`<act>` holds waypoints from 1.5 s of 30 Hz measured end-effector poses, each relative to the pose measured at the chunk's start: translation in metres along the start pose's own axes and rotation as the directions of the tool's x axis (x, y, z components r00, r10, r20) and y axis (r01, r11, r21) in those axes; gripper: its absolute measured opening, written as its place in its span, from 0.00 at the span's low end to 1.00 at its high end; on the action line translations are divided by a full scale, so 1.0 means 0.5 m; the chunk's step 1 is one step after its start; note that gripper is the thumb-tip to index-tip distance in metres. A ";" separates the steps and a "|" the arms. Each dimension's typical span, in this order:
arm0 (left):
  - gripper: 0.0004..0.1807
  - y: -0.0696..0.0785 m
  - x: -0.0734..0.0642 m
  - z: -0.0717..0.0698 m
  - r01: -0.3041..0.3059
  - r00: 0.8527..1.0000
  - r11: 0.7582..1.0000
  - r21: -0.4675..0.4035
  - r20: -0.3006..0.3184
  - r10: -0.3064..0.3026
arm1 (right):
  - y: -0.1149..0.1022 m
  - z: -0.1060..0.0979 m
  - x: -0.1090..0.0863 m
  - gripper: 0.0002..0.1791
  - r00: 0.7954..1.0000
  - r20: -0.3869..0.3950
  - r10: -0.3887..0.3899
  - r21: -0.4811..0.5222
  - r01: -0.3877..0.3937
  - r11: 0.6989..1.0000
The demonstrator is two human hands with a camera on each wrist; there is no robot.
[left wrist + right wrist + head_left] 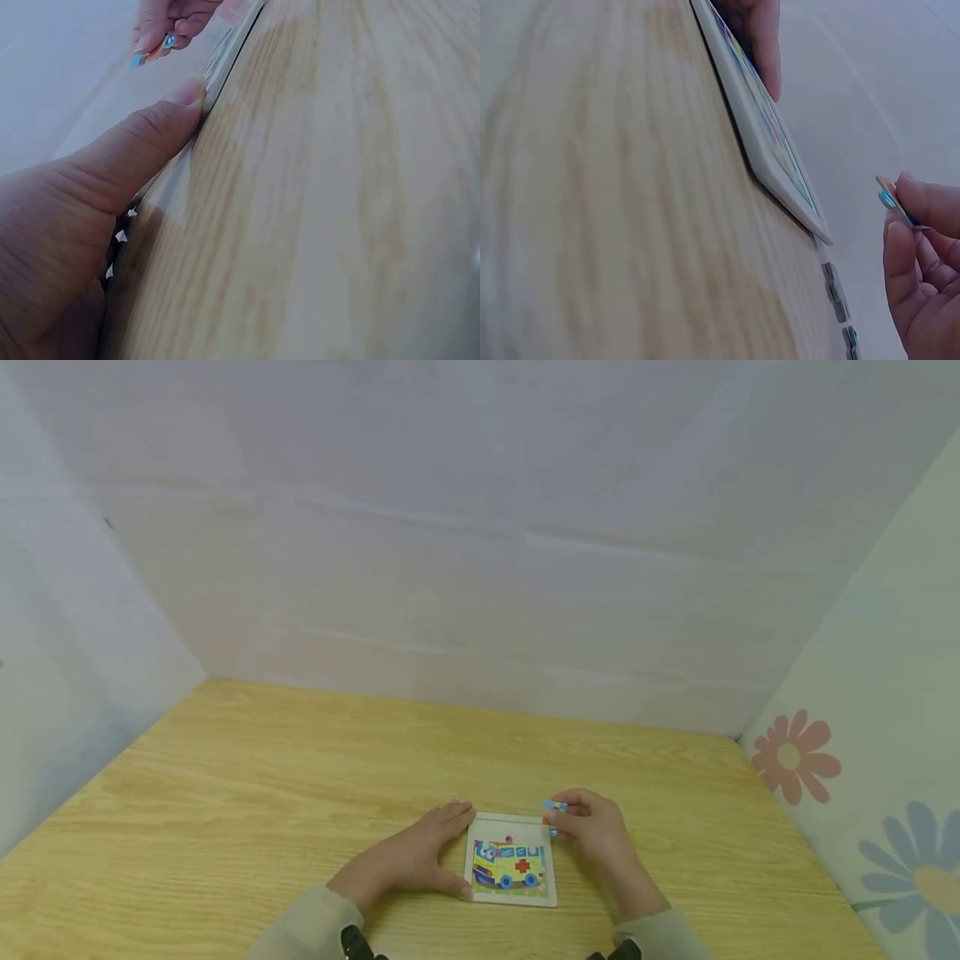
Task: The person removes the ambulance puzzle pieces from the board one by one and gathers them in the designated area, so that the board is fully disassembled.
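A white-framed puzzle board [513, 900] with a yellow ambulance picture [517, 862] lies flat on the table, its upper part plain white. At its left edge my left hand [412, 857] rests with thumb and fingers spread, the thumb touching the lower corner and the fingertips near the upper one. My right hand [598, 831] pinches a small puzzle piece [553, 806] between thumb and fingers, just above the board's upper right corner. In the right wrist view the puzzle piece [900, 206] is raised and tilted; its picture cannot be made out.
Two loose puzzle pieces, one nearer [836, 292] and one farther [852, 343], lie on the table by the board in the right wrist view. The wooden table [300, 760] meets a pale back wall [480, 610]. A flower-printed wall [892, 760] stands at the right.
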State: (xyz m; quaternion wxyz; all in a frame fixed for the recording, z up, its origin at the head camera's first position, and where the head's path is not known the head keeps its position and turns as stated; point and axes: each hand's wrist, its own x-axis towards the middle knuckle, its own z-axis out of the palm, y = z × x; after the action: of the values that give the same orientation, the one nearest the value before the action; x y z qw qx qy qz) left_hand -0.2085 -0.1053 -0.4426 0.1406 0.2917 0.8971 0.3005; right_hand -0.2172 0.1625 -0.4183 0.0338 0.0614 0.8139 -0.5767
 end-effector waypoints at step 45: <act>0.59 -0.005 0.002 -0.007 -0.006 1.000 1.000 -0.007 -0.002 0.006 | 0.032 -0.105 -0.004 0.20 0.998 -0.057 0.013 0.052 -0.010 0.999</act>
State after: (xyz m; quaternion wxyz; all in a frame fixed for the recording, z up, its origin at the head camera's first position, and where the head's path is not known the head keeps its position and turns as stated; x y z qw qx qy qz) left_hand -0.2120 -0.1079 -0.4416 0.1398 0.2938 0.8952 0.3045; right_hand -0.2123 0.2169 -0.4154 0.0121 0.0834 0.7990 -0.5954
